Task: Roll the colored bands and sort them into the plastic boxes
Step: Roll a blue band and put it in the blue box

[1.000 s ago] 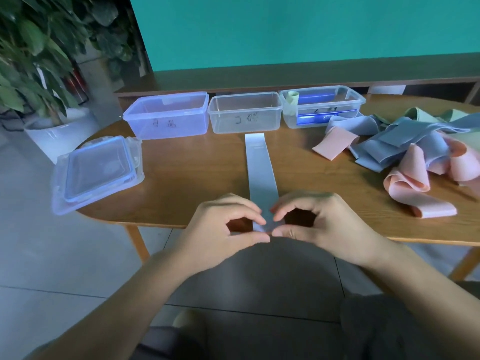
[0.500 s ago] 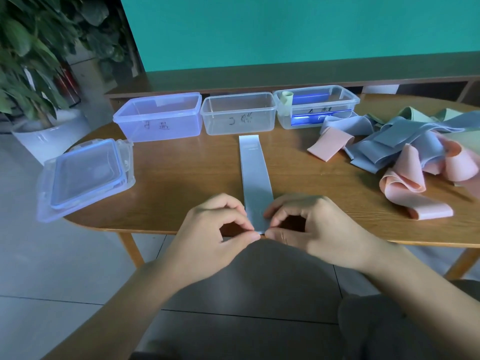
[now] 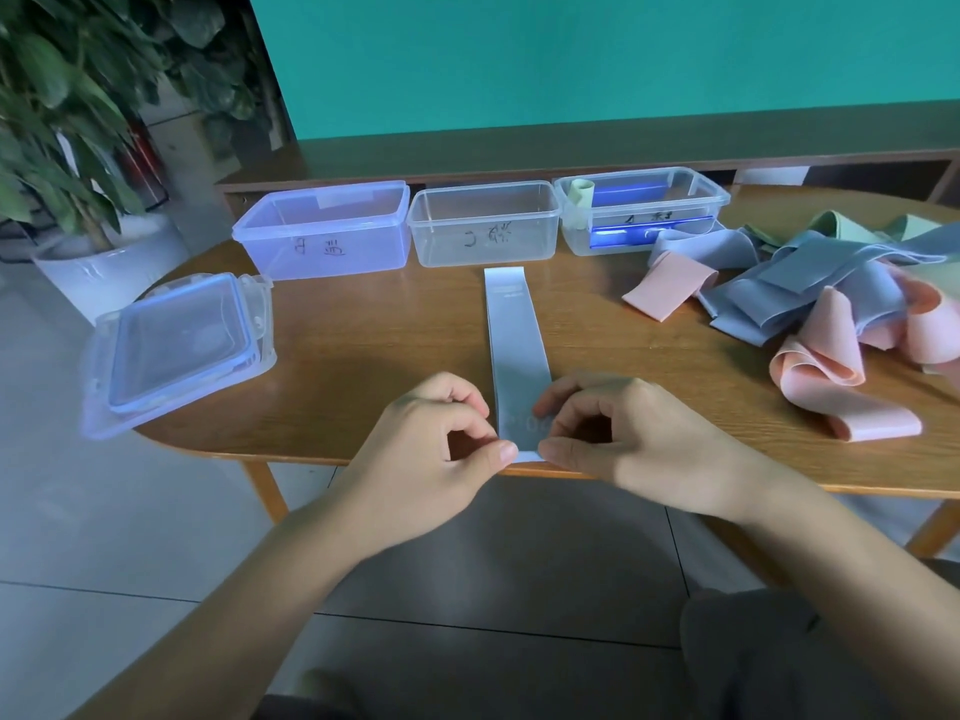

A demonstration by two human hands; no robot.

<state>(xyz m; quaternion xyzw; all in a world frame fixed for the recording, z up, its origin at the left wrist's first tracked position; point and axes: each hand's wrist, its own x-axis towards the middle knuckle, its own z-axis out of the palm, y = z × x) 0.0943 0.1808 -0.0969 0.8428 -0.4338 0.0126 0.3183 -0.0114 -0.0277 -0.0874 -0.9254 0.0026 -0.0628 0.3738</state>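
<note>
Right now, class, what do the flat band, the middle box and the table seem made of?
Flat band: probably smooth, thin rubber or elastic; it lies limp with a slight sheen. Middle box: clear glossy plastic, see-through walls. Table: wood or wood veneer, visible grain, satin finish.

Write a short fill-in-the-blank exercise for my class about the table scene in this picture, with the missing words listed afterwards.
1. Both hands pinch the near end of the flat ____ band.
2. The number of open plastic boxes standing in a row is ____.
3. The small rolled band sits in the ____ box of the row.
4. The stacked lids lie on the table's ____ side.

Missing words: blue; three; right; left
</note>
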